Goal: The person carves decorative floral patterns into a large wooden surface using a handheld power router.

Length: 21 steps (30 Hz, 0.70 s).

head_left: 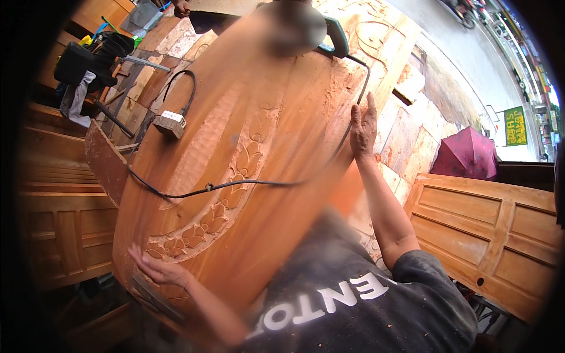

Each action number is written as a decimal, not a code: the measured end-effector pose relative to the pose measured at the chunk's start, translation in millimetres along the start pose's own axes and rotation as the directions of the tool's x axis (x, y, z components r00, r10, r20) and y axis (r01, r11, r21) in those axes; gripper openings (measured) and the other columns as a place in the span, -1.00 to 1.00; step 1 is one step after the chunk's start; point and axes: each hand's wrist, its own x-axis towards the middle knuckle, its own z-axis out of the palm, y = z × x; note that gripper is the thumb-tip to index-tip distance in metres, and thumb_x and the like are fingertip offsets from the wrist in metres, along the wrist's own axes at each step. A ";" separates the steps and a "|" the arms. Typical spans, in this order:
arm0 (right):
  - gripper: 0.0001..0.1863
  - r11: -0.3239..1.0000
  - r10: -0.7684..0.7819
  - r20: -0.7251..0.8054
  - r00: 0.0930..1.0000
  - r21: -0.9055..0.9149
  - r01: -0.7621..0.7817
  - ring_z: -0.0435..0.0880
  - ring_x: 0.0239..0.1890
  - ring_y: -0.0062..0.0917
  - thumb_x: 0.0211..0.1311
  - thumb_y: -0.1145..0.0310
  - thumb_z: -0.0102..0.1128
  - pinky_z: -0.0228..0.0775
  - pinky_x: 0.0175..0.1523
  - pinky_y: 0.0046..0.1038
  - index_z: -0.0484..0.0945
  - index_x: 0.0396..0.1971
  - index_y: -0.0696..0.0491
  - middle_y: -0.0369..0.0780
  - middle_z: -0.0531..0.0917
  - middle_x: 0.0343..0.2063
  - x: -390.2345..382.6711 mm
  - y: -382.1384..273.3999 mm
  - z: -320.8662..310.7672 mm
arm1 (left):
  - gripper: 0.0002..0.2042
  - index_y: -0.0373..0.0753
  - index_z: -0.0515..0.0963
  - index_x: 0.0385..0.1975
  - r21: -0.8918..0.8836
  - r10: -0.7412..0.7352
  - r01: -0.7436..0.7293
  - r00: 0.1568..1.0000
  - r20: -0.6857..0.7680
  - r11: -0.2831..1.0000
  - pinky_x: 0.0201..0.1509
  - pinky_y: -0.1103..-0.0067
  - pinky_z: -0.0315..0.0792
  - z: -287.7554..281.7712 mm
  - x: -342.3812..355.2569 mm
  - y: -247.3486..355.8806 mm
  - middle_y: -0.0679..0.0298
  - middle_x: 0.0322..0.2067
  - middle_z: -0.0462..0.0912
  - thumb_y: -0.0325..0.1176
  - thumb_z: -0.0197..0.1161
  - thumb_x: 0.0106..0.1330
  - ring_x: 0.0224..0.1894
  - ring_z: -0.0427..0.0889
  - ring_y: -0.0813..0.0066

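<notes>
A large reddish carved wooden panel [276,194] with a band of leaf carvings [223,206] fills the middle of the view. My left hand [158,269] lies on its lower left edge, fingers stretched over the wood. My right hand [363,126] presses its right edge, fingers pointing up. Both hands hold the panel between them. A black cable [235,185] runs across the panel from a grey-white plug block [170,123] toward a teal power tool [336,36] at the top. Sawdust covers the wood and my dark shirt [365,306].
A panelled wooden door [494,235] lies at the right, with a magenta umbrella [468,156] behind it. Carved wooden furniture [59,223] stands at the left. Dark bags and cloths [88,62] sit at the top left, near another person's hand [182,7]. Stone paving [412,141] lies underneath.
</notes>
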 end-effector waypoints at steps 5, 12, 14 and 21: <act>-0.24 0.994 -0.031 -0.013 0.999 0.103 0.032 0.18 0.54 -0.23 0.56 -0.10 0.03 0.04 0.57 -0.25 0.16 0.52 0.08 -0.06 0.26 0.49 5.7 5.5 -4.8 | -0.60 -0.43 0.43 0.33 -0.464 0.208 0.164 0.733 0.648 0.870 0.52 0.31 0.23 143.7 -18.4 123.9 -0.03 0.37 0.43 -0.39 0.04 0.59 0.43 0.39 0.13; -0.21 0.946 -0.222 -0.062 0.973 0.230 0.230 0.11 0.58 -0.23 0.55 -0.11 -0.01 -0.11 0.60 -0.07 0.07 0.55 0.08 -0.03 0.24 0.50 7.5 -2.2 -9.8 | -0.42 -0.01 0.22 0.53 -0.568 0.676 -0.416 0.178 0.715 0.710 0.64 0.13 -0.06 320.7 -89.8 195.3 0.10 0.57 0.08 -0.01 0.02 0.58 0.60 -0.02 -0.05; -0.15 0.939 -0.255 -0.062 0.965 0.222 0.262 0.11 0.58 -0.18 0.51 -0.20 -0.01 -0.14 0.60 -0.01 0.09 0.54 0.09 0.00 0.23 0.50 24.7 7.9 -9.7 | -0.40 0.03 0.21 0.54 -0.684 0.779 -0.476 0.003 0.628 0.553 0.64 0.09 -0.11 344.9 -97.4 214.4 0.15 0.57 0.09 0.04 0.02 0.56 0.61 -0.04 -0.01; 0.03 0.981 -0.029 0.096 0.995 0.195 0.010 0.01 0.61 -0.20 0.47 -0.37 -0.15 -0.29 0.65 -0.20 -0.08 0.56 0.20 0.07 0.13 0.53 50.2 16.8 -0.5 | -0.40 0.13 0.24 0.53 -0.688 0.755 -0.498 -0.095 0.649 0.528 0.65 0.00 -0.24 419.1 -86.8 228.8 0.21 0.58 0.07 0.11 0.00 0.52 0.63 -0.06 0.08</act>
